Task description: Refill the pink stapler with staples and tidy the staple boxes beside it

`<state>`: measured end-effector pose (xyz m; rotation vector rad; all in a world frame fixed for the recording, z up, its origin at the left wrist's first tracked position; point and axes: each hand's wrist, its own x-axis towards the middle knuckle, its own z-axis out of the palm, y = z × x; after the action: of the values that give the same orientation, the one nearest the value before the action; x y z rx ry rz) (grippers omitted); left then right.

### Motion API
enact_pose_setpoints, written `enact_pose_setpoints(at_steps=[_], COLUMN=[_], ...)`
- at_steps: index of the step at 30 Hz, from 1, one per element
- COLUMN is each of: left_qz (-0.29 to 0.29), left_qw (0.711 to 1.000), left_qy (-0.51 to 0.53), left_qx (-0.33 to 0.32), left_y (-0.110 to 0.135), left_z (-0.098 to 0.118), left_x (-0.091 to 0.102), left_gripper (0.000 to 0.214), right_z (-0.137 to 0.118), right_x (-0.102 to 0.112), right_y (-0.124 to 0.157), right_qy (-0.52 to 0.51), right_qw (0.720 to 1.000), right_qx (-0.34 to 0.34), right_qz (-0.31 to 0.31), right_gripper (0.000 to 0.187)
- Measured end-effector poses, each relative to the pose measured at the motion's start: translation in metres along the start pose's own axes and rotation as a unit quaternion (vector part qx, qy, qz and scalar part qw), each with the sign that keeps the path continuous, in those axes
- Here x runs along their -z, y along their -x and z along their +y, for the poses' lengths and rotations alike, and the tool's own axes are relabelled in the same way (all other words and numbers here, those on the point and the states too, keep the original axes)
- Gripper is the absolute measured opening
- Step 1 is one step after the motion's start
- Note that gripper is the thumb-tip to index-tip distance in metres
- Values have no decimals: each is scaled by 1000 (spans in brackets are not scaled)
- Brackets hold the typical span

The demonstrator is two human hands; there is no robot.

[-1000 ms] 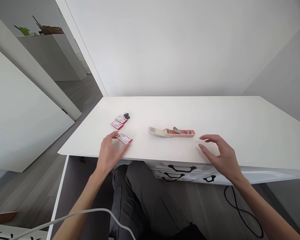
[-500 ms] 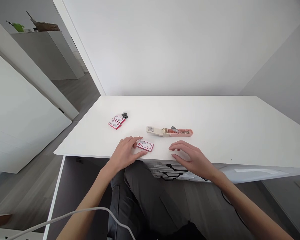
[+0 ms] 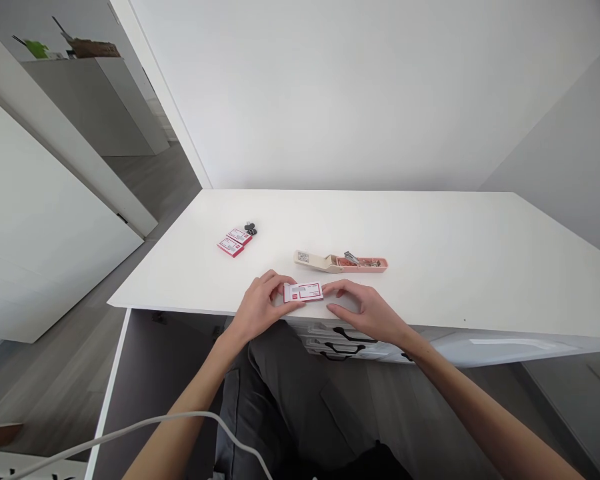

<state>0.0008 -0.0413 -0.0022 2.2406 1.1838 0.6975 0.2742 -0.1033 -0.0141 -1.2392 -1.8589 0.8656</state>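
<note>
A small red-and-white box [image 3: 307, 291] lies near the front edge of the white desktop [image 3: 430, 260]. My left hand [image 3: 263, 303] grips its left end, thumb along the near side and fingertips at the far side. At the box's right end, my right hand [image 3: 363, 310] is open, thumb and fingers apart; its fingertips come close to the box, and I cannot tell if they touch. Just beyond is a long case with its cream lid [image 3: 314, 261] swung open; its pink tray [image 3: 363, 265] holds small metal pieces, among them a silver nail clipper-like item [image 3: 351, 257].
Two similar red-and-white boxes [image 3: 231, 246] lie side by side at the back left, with small black clip-like items [image 3: 251, 229] next to them. Below the desktop are drawers with black handles [image 3: 345, 348]. A white cable [image 3: 180, 417] crosses in front of my left forearm.
My left hand has moved right with the box, which has turned to lie more level. My right hand has come left, up to the box's right end.
</note>
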Motion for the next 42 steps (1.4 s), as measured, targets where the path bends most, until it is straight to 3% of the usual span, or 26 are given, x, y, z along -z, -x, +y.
enact_pose_setpoints(at_steps=[4, 8, 15, 24, 33, 37, 42], left_qz=[19, 24, 17, 14, 19, 26, 29], left_qw=[1000, 1000, 999, 1000, 1000, 1000, 999], left_qy=[9, 19, 28, -4, -8, -9, -13], left_qx=[6, 8, 7, -1, 8, 13, 10], left_y=[-2, -3, -1, -2, -2, -2, -2], left_z=[3, 5, 7, 9, 6, 7, 9], left_x=[-8, -12, -9, -8, -9, -11, -12], left_gripper=[44, 46, 39, 29, 28, 28, 28], right_z=[-1, -4, -2, -10, -8, -5, -1], right_x=[0, -7, -20, -10, -4, -2, -3], right_y=[-2, -7, -11, -13, -14, -14, -10], right_qy=[-26, -93, -123, 30, 123, 138, 148], right_qw=[999, 990, 976, 965, 943, 937, 936], right_qx=[-35, -66, -64, 48, 135, 195, 212], right_qz=[16, 78, 165, 257, 278, 256, 238], right_gripper=[26, 29, 31, 21, 12, 15, 19])
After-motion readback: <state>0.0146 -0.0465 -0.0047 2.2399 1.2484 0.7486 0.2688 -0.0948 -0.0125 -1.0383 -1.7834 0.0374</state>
